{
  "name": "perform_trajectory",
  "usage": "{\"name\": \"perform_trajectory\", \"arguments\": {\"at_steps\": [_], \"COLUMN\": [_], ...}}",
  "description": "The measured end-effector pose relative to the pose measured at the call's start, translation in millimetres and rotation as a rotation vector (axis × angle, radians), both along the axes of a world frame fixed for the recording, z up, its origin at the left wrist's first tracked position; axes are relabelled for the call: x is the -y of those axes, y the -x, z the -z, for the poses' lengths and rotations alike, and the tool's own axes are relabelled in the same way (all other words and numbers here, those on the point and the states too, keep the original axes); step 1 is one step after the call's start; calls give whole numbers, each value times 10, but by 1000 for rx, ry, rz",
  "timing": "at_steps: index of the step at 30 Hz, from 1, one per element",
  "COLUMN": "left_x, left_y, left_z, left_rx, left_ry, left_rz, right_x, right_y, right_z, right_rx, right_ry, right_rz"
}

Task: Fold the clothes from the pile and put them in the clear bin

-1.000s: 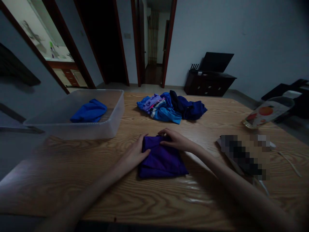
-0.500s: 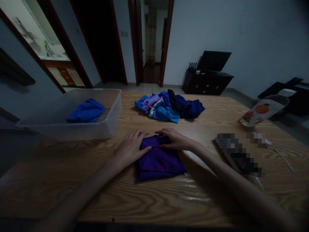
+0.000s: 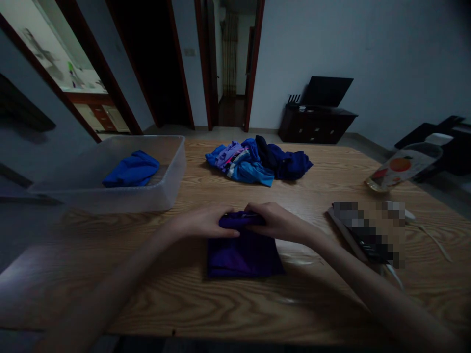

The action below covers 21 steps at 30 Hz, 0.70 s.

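Observation:
A folded purple cloth point(image 3: 243, 257) lies on the wooden table in front of me. My left hand point(image 3: 215, 223) grips the left part of its far edge, thumb on the near side and fingers behind. At the right part of that edge, my right hand point(image 3: 270, 220) pinches the fabric in the same way. The far edge is bent up between the hands, while the near part rests flat. Some fingertips are hidden behind the cloth.
A translucent plastic bin point(image 3: 172, 181) at the left holds a blue cloth point(image 3: 133, 169). Beyond my hands lies a pile of blue and purple clothes point(image 3: 253, 162). On the right are a clear bottle point(image 3: 401, 166), a partly pixelated dark item point(image 3: 362, 235) and a white cable point(image 3: 436, 242).
Both hands have closed on the far edge of the purple cloth and lifted it, curling it toward me. Before, they lay spread over its far corners.

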<state>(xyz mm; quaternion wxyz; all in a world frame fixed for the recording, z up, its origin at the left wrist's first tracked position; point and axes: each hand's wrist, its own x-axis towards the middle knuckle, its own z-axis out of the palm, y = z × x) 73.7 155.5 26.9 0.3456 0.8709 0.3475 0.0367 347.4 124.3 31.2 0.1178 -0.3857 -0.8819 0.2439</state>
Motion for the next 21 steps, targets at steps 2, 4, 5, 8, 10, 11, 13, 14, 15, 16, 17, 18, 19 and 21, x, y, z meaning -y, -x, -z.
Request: {"name": "perform_trajectory", "arguments": {"at_steps": [2,4,5,8,10,11,13,14,15,16,17,18,19,21], "left_x": [152,309,376,501,520,514,475,442,395,331,247,139,6,-331], "left_y": [-15,-32,-32,63,228,338,589,721,850,974,1090,1199,1301,1492], "left_z": [-150,-276,-324,-421,-476,-509,-605,-672,-753,-846,-949,-1054,-1153,-1297], "left_rx": [39,88,116,203,249,270,329,382,451,532,618,697,760,819], "left_ry": [28,52,81,241,334,358,372,370,361,338,299,247,186,80], "left_rz": [15,51,67,71,21,-31,-197,-318,-451,-582,-699,-791,-854,-898], "right_x": [128,249,304,442,521,562,652,704,762,825,893,963,1034,1167], "right_y": [29,57,68,85,75,62,21,-5,-31,-52,-67,-73,-69,-38], "right_z": [-117,-227,-273,-342,-306,-256,-87,31,167,316,472,626,770,1007], "right_rx": [-95,-178,-206,-288,-339,-356,-355,-331,-290,-242,-191,-149,-126,-80], "right_ry": [31,53,53,34,11,4,8,7,-3,-34,-85,-145,-218,-347], "right_rz": [15,9,3,30,103,145,209,228,235,240,242,240,244,239]}}
